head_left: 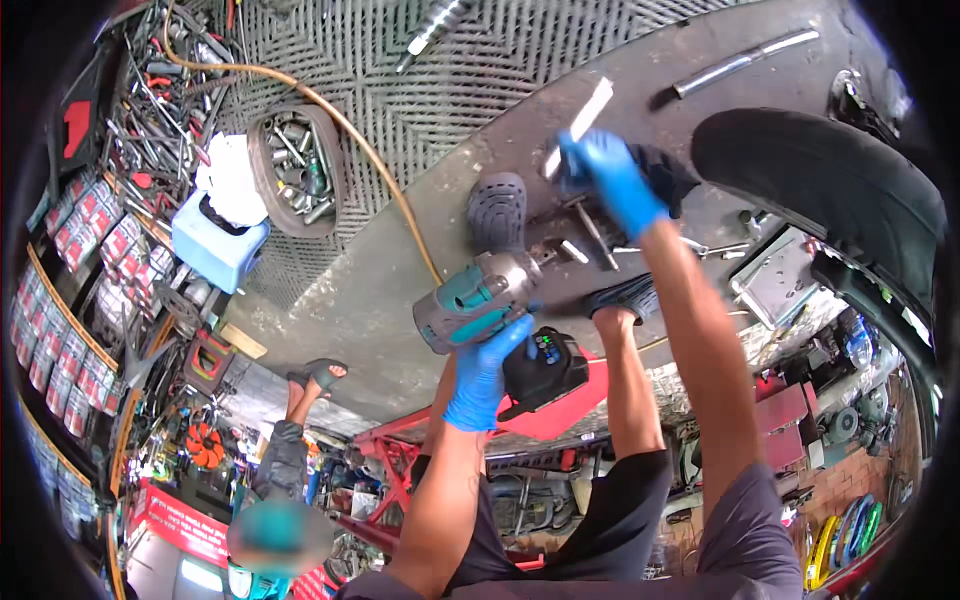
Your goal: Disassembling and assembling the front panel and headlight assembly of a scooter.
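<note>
My left hand [483, 378], in a blue glove, is closed around the grip of a teal and silver cordless impact wrench [470, 305]; its black battery base [540, 370] shows small lit indicators. My right hand [615, 180], also gloved, is smeared by motion over a pale flat bar [590, 105] and a dark bundled item [668, 172]; whether it grips either, I cannot tell. A metal T-shaped tool [600, 238] lies just below that hand. My feet in grey clogs [497, 210] stand either side of the wrench.
Steel rods [745, 65], a large black curved part [810, 165] and a metal tray [770, 280] lie rightward. Leftward are a socket bin [297, 170], yellow hose [385, 175], blue container [215, 250] and scattered tools [170, 120]. A red scissor stand [395, 450] is below; another person [285, 450] sits lower left.
</note>
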The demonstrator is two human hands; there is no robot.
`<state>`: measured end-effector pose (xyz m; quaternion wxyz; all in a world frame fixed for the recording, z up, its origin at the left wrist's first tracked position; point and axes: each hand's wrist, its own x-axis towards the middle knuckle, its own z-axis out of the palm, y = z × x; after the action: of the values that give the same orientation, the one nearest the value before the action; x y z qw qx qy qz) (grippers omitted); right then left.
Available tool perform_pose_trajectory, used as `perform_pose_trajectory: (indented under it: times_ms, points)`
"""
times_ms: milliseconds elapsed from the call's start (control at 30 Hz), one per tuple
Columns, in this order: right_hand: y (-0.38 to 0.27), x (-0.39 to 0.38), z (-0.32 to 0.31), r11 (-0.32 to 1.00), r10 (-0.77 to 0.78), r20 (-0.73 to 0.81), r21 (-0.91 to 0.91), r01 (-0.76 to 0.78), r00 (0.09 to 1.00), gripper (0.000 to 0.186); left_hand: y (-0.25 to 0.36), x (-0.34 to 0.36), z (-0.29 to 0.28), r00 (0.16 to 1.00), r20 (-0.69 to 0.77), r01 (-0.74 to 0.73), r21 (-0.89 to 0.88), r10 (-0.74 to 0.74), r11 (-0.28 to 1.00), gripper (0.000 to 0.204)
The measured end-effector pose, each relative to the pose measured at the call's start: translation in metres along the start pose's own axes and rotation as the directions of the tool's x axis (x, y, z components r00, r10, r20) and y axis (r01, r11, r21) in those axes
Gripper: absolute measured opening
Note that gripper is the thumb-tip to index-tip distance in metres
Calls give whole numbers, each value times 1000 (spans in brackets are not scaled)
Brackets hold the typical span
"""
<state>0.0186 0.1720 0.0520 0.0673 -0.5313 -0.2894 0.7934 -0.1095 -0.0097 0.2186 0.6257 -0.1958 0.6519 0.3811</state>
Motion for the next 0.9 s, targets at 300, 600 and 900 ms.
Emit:
perform_pose_trajectory:
  times_ms: [300, 600, 900]
  points:
    - [31, -188, -57, 932, -24, -140, 355, 73, 990, 16, -49, -9, 31, 944, 197, 224, 204, -264, 953, 29]
    - [99, -280, -104, 889, 15, -303, 440, 126, 953, 21, -109, -22, 54, 903, 292, 143, 489, -315, 861, 26]
    - [100, -323, -102, 966, 28, -361, 249, 68, 932, 12, -138, -27, 56, 847, 245, 332, 449, -472, 830, 22]
